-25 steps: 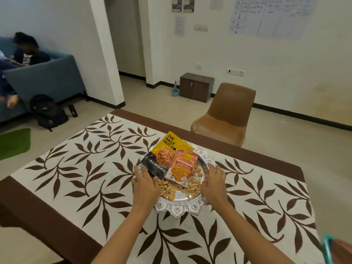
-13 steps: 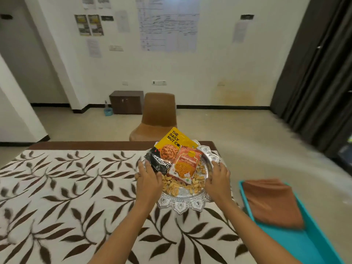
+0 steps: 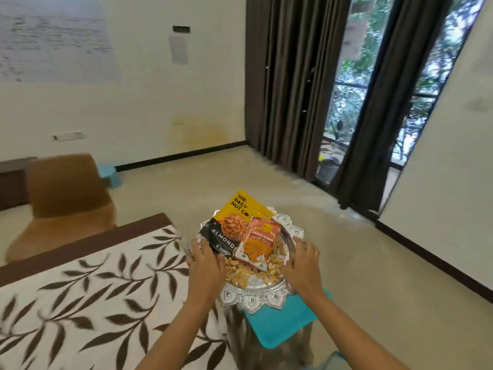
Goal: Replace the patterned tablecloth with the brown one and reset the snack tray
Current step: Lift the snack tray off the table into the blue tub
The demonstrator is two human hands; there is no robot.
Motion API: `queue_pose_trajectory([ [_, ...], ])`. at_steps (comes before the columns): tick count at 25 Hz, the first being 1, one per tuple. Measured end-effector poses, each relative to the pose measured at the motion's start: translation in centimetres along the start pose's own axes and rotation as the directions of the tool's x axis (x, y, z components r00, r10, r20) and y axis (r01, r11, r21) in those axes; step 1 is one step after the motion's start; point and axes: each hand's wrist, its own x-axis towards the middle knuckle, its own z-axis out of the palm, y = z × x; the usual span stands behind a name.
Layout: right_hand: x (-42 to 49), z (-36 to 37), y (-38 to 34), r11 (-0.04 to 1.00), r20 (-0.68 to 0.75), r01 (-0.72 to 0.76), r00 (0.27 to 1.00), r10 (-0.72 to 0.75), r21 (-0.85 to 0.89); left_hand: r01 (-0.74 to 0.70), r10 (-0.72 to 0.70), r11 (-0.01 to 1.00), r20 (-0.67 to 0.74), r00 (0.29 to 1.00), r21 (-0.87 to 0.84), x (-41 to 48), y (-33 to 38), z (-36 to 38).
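I hold the ornate silver snack tray (image 3: 252, 299) in the air past the table's right end. My left hand (image 3: 205, 268) grips its left rim and my right hand (image 3: 302, 265) grips its right rim. On the tray lie a yellow-and-black almond packet (image 3: 234, 222), an orange snack packet (image 3: 257, 243) and loose nuts (image 3: 240, 272). The patterned leaf tablecloth (image 3: 93, 297) covers the table at lower left. Under the tray shows part of a teal bin (image 3: 277, 327); the brown cloth is hidden.
A brown chair (image 3: 64, 198) stands beyond the table's far edge. Dark curtains (image 3: 290, 84) and a glass door (image 3: 344, 108) fill the right wall. Open beige floor (image 3: 360, 276) lies to the right of the tray.
The tray has left the tablecloth and moved right, off the table's end, over the teal bin. My view has swung right toward the curtains.
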Motion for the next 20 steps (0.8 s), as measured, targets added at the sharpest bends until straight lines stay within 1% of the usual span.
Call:
queue_pose_trajectory([
  [3, 3.2, -0.3, 5.8, 0.999, -0.014, -0.049, 0.999, 0.049, -0.011, -0.006, 0.006, 1.0, 0.076, 0.997, 0.003, 2.5, 3.6, 6.0],
  [5, 3.7, 0.3, 7.8, 0.998, -0.008, -0.064, 0.998, 0.064, -0.025, 0.0, -0.001, 1.0, 0.091, 0.996, 0.004, 2.9, 4.1, 7.8],
  [7, 5.3, 1.5, 11.1, 0.994, -0.003, -0.101, 0.995, 0.101, -0.036, -0.004, 0.003, 1.0, 0.135, 0.991, 0.006, 4.2, 4.9, 11.7],
  [9, 6.3, 2.9, 13.7, 0.991, -0.004, -0.118, 0.993, 0.118, -0.062, 0.035, -0.034, 0.999, 0.18, 0.983, -0.001, 4.9, 5.1, 14.6],
  [12, 7.0, 5.8, 17.1, 0.987, 0.028, -0.136, 0.99, 0.139, -0.085, 0.081, -0.082, 0.997, 0.234, 0.969, 0.017, 5.5, 3.7, 18.9],
  [15, 7.1, 9.1, 20.3, 0.977, 0.058, -0.188, 0.979, 0.194, -0.103, 0.094, -0.11, 0.993, 0.277, 0.955, 0.069, 6.0, 1.7, 23.0],
  [20, 6.4, 14.1, 25.1, 0.971, 0.083, -0.212, 0.971, 0.222, -0.113, 0.119, -0.153, 0.986, 0.35, 0.924, 0.117, 5.9, -1.0, 28.6],
])
